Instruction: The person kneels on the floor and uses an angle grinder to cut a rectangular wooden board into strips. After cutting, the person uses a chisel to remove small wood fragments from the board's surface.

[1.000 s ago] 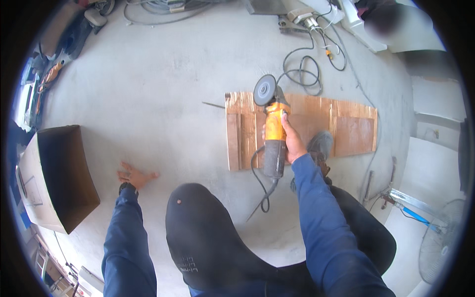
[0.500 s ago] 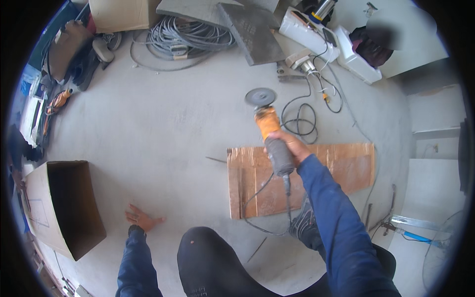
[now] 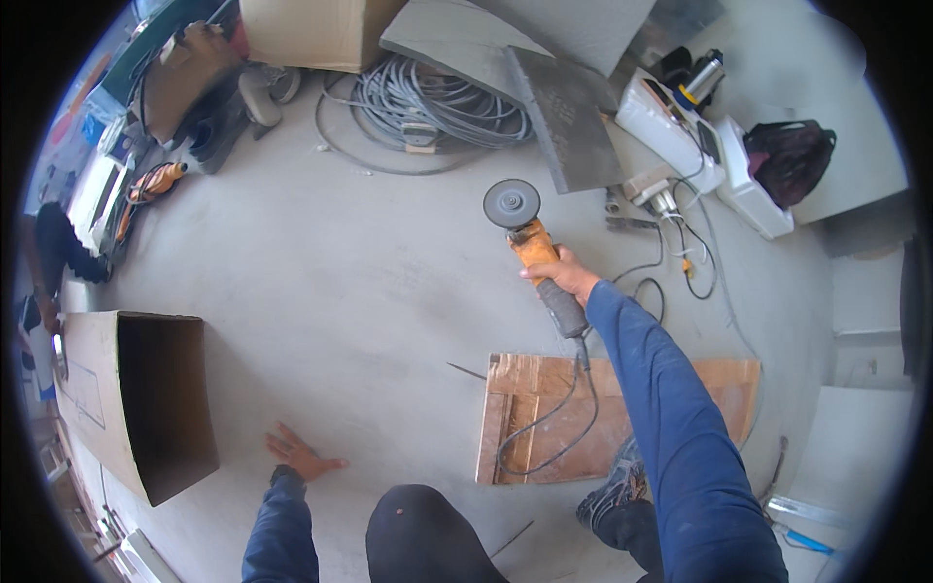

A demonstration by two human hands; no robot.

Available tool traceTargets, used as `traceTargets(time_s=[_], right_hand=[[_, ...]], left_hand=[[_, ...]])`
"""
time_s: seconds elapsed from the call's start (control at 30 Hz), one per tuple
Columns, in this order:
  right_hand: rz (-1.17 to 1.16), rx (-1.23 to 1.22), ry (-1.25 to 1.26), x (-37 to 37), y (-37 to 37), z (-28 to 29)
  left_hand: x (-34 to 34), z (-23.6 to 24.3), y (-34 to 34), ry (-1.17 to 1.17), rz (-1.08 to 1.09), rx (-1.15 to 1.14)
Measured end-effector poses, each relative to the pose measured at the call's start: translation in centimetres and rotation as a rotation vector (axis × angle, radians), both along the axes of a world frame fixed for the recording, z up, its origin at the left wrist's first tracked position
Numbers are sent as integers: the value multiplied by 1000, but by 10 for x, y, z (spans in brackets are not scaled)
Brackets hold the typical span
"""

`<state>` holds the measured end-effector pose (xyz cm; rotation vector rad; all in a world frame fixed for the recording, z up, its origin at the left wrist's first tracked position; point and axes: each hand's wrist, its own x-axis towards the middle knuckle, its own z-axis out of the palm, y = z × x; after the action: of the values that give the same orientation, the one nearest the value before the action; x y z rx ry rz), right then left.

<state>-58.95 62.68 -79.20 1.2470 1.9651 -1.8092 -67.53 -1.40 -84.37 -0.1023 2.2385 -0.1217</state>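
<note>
My right hand (image 3: 569, 277) grips an orange and dark grey angle grinder (image 3: 535, 251), held out forward with its disc (image 3: 511, 203) at the far end and its cord looping down over a reddish wooden board (image 3: 535, 437). My left hand (image 3: 301, 455) has its fingers spread on the grey floor, just right of an open cardboard box (image 3: 87, 389). My shoe (image 3: 612, 496) is at the board's lower edge, partly behind my right arm. A thin rod (image 3: 465, 369) lies by the board's left side.
Coiled cable (image 3: 432, 102), dark slabs (image 3: 559, 117) and a carton (image 3: 301, 29) crowd the back. White containers (image 3: 666, 131) and plugs with cords (image 3: 661, 199) are at right. An orange tool (image 3: 155, 183) lies at left; what looks like a person's arm (image 3: 47, 301) shows beyond the box.
The grinder has moved forward, away from over the board, and tilted toward the upper left. The view has lifted, showing more of the back. My left hand stays spread on the floor.
</note>
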Motion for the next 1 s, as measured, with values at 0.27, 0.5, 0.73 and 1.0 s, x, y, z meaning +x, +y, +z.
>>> traceTargets(time_s=[0.27,0.5,0.73,1.0], right_hand=[[285,253,-33,-43,39,-14],[369,572,57,-40,63,-20],[244,1061,180,13,-20,0],[684,864,-252,86,-161,5]], left_hand=[[2,3,4,-36,-22,-47],[6,-5,-5,-41,18,-49],[8,-13,-10,79,-56,-41],[-3,9,11,-19,-21,-49]])
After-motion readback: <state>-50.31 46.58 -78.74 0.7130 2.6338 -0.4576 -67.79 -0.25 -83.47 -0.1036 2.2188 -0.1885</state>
